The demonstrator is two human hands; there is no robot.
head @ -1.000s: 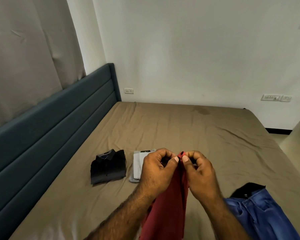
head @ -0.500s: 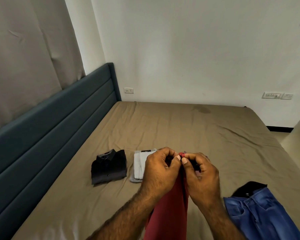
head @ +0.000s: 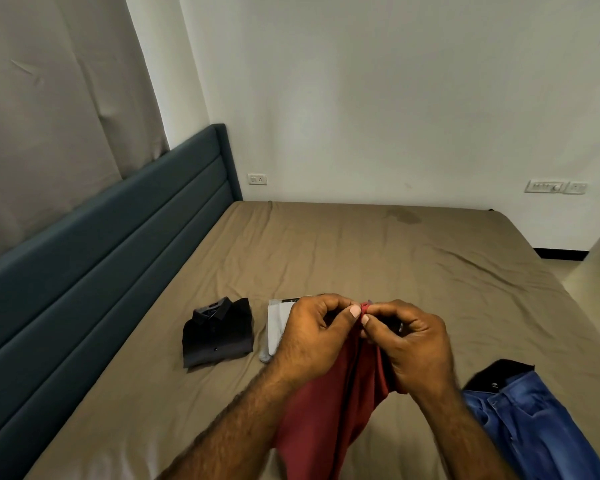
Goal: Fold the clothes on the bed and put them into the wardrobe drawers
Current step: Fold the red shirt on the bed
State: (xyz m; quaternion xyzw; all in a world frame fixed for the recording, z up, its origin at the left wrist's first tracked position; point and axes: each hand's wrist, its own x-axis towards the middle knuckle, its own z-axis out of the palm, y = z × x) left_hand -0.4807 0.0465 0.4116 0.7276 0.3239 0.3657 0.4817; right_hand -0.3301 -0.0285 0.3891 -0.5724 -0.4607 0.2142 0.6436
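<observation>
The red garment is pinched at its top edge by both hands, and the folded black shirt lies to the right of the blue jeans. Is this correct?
Not quite. In the head view the folded black shirt lies left of the blue jeans. Both the left hand and right hand do pinch the red garment at its top edge.

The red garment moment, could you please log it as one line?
step: fold | left hand and right hand: pinch red garment top edge, held up | folded: black shirt, white garment | waiting: blue jeans

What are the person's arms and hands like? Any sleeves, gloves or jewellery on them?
Both forearms are bare and hairy right down to the bottom edge of the picture, so no sleeves show. The left hand and the right hand wear no gloves, and no watch or bracelet shows. Fingernails are short and unpainted.
</observation>
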